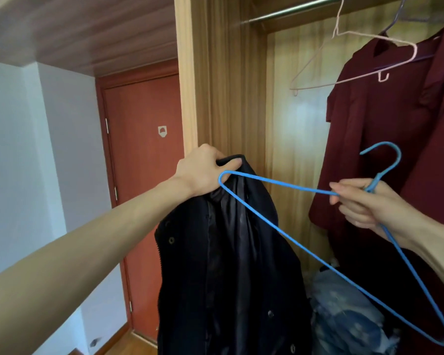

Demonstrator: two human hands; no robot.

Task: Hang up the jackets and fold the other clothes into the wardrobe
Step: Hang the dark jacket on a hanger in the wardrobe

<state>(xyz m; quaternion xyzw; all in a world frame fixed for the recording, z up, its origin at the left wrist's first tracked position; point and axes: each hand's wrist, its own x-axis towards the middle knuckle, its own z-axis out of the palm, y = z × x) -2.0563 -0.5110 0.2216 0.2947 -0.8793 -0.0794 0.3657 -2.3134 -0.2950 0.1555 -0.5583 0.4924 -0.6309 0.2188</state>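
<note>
one garment up, a jacket halfway onto its hanger

a dark red short-sleeved shirt (385, 139) already hangs from the metal wardrobe rail (292, 10), on a dark hanger whose hook is only partly in view. beside it an empty pale pink wire hanger (356, 60) waits on the same rail.

the left hand (203, 170) grips the collar of a black jacket with snap buttons and a shiny lining (226, 252), holding it up in front of the wardrobe opening. the right hand (369, 208) is curled round the neck of a thin blue wire hanger (280, 226), whose far corner sits at the collar, just by the left fingers. it looks not yet threaded into the shoulders.

a crumpled blue-and-white garment (344, 311) lies low in the wardrobe, seemingly still unfolded. so the jacket must be hung and folding remains.
</note>
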